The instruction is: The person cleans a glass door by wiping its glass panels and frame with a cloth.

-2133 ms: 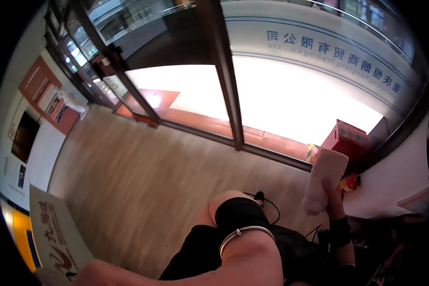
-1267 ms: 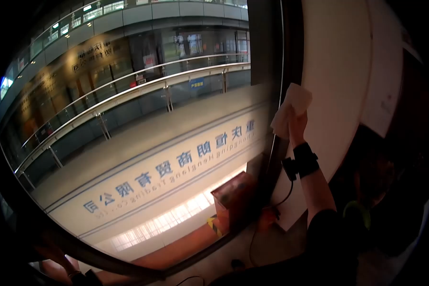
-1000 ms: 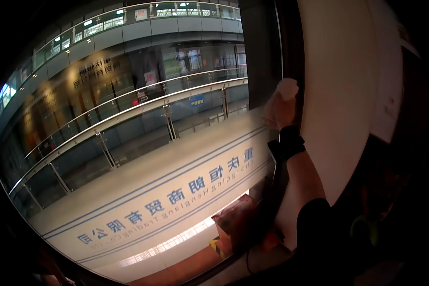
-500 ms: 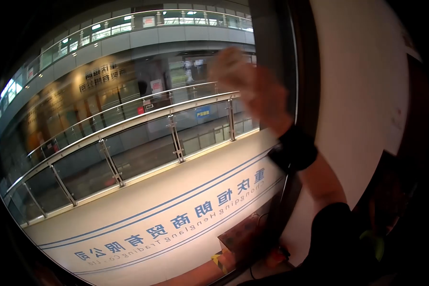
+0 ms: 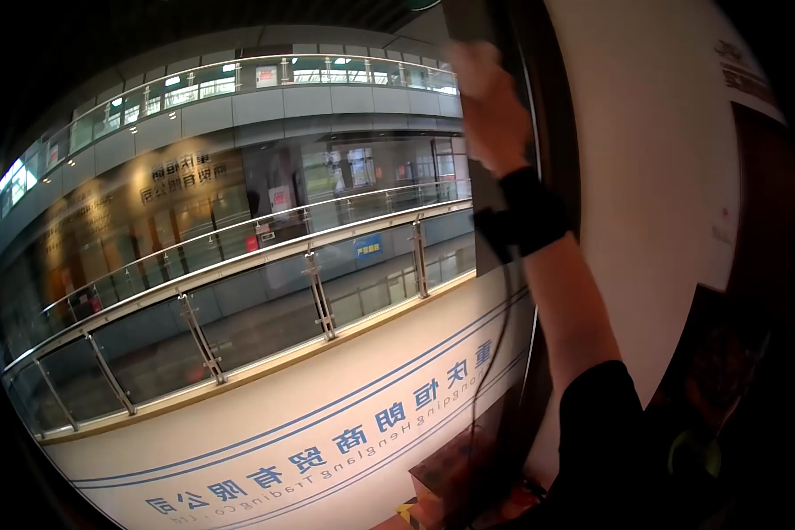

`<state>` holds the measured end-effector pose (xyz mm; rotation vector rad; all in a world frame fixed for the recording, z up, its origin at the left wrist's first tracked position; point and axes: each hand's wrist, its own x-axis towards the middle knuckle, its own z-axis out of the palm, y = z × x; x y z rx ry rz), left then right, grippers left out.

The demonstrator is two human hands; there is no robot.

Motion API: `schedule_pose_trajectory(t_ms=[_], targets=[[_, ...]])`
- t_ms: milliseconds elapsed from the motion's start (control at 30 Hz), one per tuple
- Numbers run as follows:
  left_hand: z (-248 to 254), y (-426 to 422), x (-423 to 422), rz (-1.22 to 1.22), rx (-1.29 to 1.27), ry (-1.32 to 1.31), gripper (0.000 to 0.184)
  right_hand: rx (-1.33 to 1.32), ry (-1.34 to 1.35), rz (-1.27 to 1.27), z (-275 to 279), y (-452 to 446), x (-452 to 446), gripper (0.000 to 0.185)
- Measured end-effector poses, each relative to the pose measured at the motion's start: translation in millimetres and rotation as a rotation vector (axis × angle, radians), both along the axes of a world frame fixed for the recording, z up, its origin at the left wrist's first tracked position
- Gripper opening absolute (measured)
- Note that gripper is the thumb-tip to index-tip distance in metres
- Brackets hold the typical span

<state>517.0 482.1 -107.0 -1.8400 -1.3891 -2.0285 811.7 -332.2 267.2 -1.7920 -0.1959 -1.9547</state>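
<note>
My right hand is raised against the upper right part of a large window pane, close to its dark frame. Its fingers are closed on a pale cloth-like wad, blurred by motion. A black band wraps the wrist, and a black sleeve covers the upper arm. Blue lettering runs in mirror image along the lower pane, between blue stripes. My left hand is out of view.
Beyond the glass are a metal railing and an upper balcony. A thin dark cable hangs by the frame. Low down stands a reddish-brown box-like object with yellow-black tape. A pale wall lies right.
My right hand has moved up and slightly right over the glass, towards the frame, with the pale wad still in it. The view has shifted, so the lettering sits lower.
</note>
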Motion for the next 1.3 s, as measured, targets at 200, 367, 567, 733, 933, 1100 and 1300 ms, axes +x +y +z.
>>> schedule_pose_trajectory(t_ms=[200, 367, 567, 733, 933, 1100, 1300], targets=[[4, -14, -4, -0.137, 0.125, -0.027, 0.064, -0.536, -0.287, 0.133, -41, 206, -52, 0.025], [6, -13, -11, -0.143, 0.086, 0.033, 0.062, -0.885, -0.360, 0.321, -66, 219, -37, 0.041], [20, -45, -10, -0.156, 0.041, 0.024, 0.062, -0.306, -0.157, -0.425, -31, -10, 18, 0.050], [36, -73, -8, -0.210, 0.243, -0.026, 0.052, 0.345, 0.273, -0.334, -95, -121, 45, 0.047], [8, -14, -4, -0.112, 0.233, -0.067, 0.060, 0.158, 0.138, 0.034, -54, 14, 1, 0.050], [0, 7, -7, -0.104, 0.195, -0.030, 0.067, -0.475, 0.161, 0.161, -84, 259, -74, 0.043], [-9, 29, -10, -0.100, 0.054, 0.050, 0.056, -0.982, 0.068, 0.618, -182, 372, -101, 0.055]])
